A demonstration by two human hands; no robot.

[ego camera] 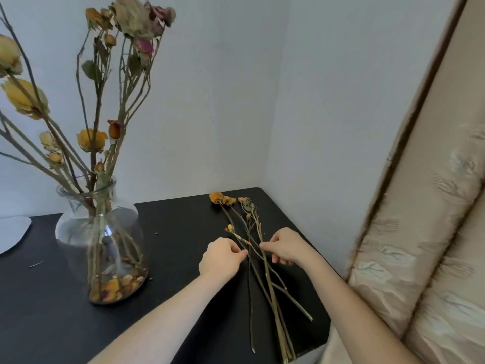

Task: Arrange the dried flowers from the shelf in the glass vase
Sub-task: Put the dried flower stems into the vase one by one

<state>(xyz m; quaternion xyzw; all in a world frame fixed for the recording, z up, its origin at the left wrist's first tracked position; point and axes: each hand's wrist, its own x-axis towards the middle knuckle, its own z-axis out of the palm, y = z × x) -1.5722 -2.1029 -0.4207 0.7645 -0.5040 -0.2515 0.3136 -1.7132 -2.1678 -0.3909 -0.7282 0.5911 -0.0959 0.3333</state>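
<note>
A round glass vase (78,229) stands on the black shelf top (183,224) at the left, holding several dried roses (91,139) on tall stems, with fallen petals at its bottom. To its right, several loose dried flowers (265,274) lie flat, orange heads pointing to the back wall. My left hand (220,257) pinches one thin stem among them. My right hand (284,248) pinches a neighbouring stem just to the right. Both hands rest low over the middle of the stems.
A white wall corner closes the back and right of the shelf. A beige patterned padded panel (420,232) stands at the right. A white flat object (11,232) lies at the far left edge. Small crumbs dot the black surface.
</note>
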